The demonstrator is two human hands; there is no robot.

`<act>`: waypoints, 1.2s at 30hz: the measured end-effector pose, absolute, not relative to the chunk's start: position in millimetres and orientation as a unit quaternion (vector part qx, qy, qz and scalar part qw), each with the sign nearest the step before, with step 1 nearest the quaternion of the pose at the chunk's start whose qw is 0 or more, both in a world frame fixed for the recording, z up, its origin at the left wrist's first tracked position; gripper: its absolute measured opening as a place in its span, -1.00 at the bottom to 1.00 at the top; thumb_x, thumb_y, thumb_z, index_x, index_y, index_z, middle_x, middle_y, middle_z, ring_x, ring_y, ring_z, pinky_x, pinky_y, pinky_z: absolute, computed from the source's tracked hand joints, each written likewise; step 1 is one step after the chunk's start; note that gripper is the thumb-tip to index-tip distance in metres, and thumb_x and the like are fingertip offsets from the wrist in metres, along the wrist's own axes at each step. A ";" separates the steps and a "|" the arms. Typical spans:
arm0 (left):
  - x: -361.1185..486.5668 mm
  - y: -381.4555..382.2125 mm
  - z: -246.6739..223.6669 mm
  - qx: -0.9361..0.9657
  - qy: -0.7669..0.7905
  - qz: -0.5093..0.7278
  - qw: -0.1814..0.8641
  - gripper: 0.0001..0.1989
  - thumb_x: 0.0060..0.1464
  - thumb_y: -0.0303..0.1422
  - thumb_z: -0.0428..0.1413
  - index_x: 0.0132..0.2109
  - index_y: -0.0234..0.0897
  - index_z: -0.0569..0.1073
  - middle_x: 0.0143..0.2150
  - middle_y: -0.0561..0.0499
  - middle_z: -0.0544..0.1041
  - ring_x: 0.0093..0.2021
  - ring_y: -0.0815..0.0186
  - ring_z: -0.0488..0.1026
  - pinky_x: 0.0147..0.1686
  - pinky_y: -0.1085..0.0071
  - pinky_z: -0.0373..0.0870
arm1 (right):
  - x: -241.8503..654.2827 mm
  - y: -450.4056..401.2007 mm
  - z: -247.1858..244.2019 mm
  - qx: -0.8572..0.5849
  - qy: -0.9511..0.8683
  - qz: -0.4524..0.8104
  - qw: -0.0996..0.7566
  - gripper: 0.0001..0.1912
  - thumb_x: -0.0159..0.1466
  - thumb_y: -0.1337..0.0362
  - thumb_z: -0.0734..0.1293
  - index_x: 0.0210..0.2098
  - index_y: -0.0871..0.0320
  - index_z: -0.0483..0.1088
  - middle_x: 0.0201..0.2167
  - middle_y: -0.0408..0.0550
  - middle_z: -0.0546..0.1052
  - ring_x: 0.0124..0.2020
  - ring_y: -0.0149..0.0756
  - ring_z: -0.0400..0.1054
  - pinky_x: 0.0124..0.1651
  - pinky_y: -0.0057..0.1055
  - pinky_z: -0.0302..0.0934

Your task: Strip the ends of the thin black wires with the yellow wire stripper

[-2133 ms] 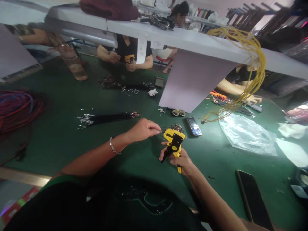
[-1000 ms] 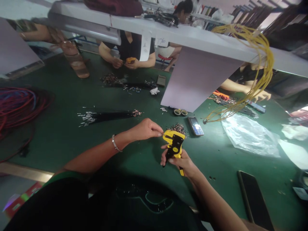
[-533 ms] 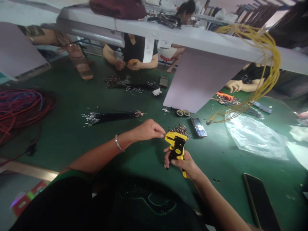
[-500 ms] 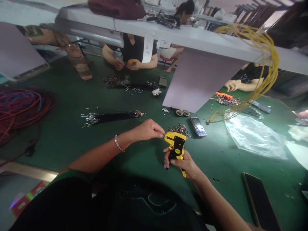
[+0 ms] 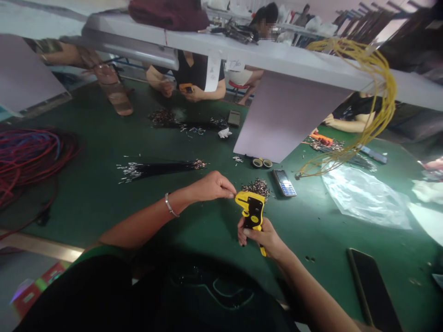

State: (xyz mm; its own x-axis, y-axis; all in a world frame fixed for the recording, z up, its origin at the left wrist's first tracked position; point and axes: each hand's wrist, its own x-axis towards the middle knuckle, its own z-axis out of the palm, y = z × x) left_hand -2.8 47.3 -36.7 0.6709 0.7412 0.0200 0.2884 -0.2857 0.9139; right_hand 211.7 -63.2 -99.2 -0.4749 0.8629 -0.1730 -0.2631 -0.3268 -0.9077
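At the far left we see a coil of red and blue wires (image 5: pixel 29 159) heaped on the green table (image 5: pixel 194 230), and farther back, to its right, a see-through bottle (image 5: pixel 116 94). Next we come to a bundle of black wires (image 5: pixel 162 168), laid out lengthwise, with pale ends on the left and coppery ends on the right. Behind it, across the table, a co-worker's hand (image 5: pixel 197 93) holds an orange tool (image 5: pixel 186 87). In front of the bundle, the left arm wears a silvery bracelet (image 5: pixel 169 203) and reaches rightward; the left hand (image 5: pixel 212 186) is closed in a pinch, its fingertips right at the nose of a yellow-and-black hand tool (image 5: pixel 254 210). Whether anything thin sits in that pinch is too small for us to tell. The tool is held above the table, nose to the left, and the right hand (image 5: pixel 268 235) is wrapped around its handles. Just behind the tool we see a pile of small clippings (image 5: pixel 258 186), with two rolls of tape (image 5: pixel 262 163) beyond it. Farther right come a keypad phone (image 5: pixel 284 183), a clear plastic bag (image 5: pixel 367 196) lying flat, a dark smartphone (image 5: pixel 374 290) near us, and yellow wires (image 5: pixel 387 97) hanging over the shelf edge.
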 end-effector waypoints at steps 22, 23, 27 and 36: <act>-3.1 57.1 -48.5 0.829 0.349 0.230 0.372 -0.83 0.00 -0.37 0.12 -0.32 -0.27 0.62 -0.37 0.00 0.61 -0.37 0.38 0.48 -0.34 0.47 0.29 | 203.5 -60.6 -105.1 -0.395 -0.463 0.682 0.405 -0.72 0.13 0.15 0.43 -0.41 0.17 0.30 -0.69 -0.23 0.34 -0.68 -0.42 0.19 -0.56 -0.39 0.19; -3.0 57.6 -49.9 0.833 0.348 0.231 0.362 -0.83 0.01 -0.38 0.11 -0.32 -0.26 0.62 -0.36 0.00 0.61 -0.36 0.37 0.48 -0.32 0.48 0.30 | 203.2 -60.2 -106.2 -0.396 -0.459 0.684 0.407 -0.72 0.13 0.15 0.43 -0.41 0.17 0.29 -0.70 -0.24 0.33 -0.69 -0.42 0.19 -0.57 -0.39 0.20; -0.9 59.8 -57.2 0.839 0.361 0.239 0.329 -0.83 0.01 -0.39 0.11 -0.33 -0.24 0.62 -0.35 0.02 0.62 -0.34 0.36 0.50 -0.29 0.48 0.30 | 202.2 -57.6 -110.9 -0.384 -0.439 0.696 0.419 -0.74 0.12 0.19 0.45 -0.42 0.18 0.30 -0.70 -0.25 0.33 -0.70 -0.42 0.20 -0.59 -0.39 0.19; 6.0 64.8 -72.9 0.822 0.386 0.271 0.318 -0.83 0.03 -0.40 0.11 -0.35 -0.28 0.61 -0.37 0.01 0.63 -0.33 0.34 0.51 -0.28 0.48 0.29 | 201.7 -52.8 -109.9 -0.329 -0.374 0.756 0.424 -0.79 0.10 0.33 0.45 -0.43 0.20 0.31 -0.67 -0.25 0.32 -0.69 -0.45 0.17 -0.62 -0.42 0.17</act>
